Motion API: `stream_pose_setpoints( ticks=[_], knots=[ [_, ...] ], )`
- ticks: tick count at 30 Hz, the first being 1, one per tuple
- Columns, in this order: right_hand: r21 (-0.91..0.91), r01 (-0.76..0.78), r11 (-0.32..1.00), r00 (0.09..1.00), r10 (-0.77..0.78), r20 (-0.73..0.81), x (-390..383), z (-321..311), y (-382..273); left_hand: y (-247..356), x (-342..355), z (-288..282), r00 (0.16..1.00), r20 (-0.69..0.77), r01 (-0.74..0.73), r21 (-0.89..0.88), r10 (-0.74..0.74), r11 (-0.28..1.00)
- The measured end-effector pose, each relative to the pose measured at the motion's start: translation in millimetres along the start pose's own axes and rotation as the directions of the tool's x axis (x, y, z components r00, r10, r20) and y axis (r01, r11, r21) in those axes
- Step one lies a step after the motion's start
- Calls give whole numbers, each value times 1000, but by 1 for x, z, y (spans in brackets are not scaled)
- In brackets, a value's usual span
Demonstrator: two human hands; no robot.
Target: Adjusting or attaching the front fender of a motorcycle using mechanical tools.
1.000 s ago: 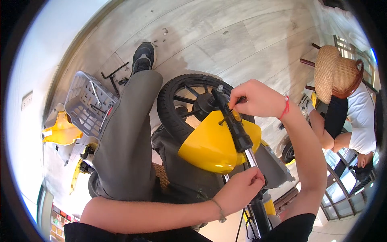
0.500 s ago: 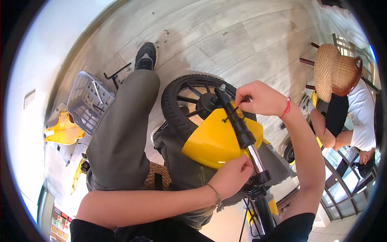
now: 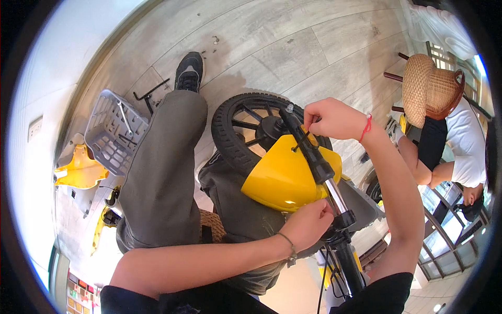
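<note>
A yellow front fender (image 3: 285,175) lies against the black and silver fork (image 3: 316,162), above a black spoked wheel (image 3: 235,133). My right hand (image 3: 334,119) is closed in a pinch at the fork's far end. From its fingertips a thin black rod (image 3: 299,143), which looks like a hex key, slants across the fork leg to the fender. My left hand (image 3: 307,225) is closed at the fender's near edge, beside the shiny fork tube (image 3: 336,196). Its curled fingers hide whatever they hold.
A grey plastic basket (image 3: 112,131) and yellow panels (image 3: 81,167) lie at the left, near a black bent bar (image 3: 151,93). Small loose parts (image 3: 215,40) dot the floor. At the right, another person (image 3: 463,141) sits bent forward beside a woven bag (image 3: 431,91).
My right hand has shifted slightly up and its fingers have turned about the black rod. The left hand stays by the fender edge. The view has moved a little.
</note>
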State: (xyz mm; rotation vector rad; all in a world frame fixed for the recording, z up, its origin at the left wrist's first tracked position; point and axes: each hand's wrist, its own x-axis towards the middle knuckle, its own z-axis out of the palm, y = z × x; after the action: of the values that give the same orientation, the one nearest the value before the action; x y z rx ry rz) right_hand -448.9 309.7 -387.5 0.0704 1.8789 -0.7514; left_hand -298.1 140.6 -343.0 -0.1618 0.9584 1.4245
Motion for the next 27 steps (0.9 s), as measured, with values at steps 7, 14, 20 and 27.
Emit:
stream_pose_setpoints(
  ticks=[7,14,20,27],
  knots=[
    [-3,-209,978,973,208,99,6,-5,-13,-9,-3,10,995,-58,-83,29,85,996],
    [72,-4,997,971,21,-238,-9,15,11,-1,-6,8,999,-30,-16,84,19,996],
    [451,198,870,869,57,-492,-16,35,16,-4,-11,8,1000,-22,1,27,0,1000],
    [183,-59,981,841,148,-521,-27,44,18,-1,-10,11,999,-24,42,44,-41,998]
  ],
)
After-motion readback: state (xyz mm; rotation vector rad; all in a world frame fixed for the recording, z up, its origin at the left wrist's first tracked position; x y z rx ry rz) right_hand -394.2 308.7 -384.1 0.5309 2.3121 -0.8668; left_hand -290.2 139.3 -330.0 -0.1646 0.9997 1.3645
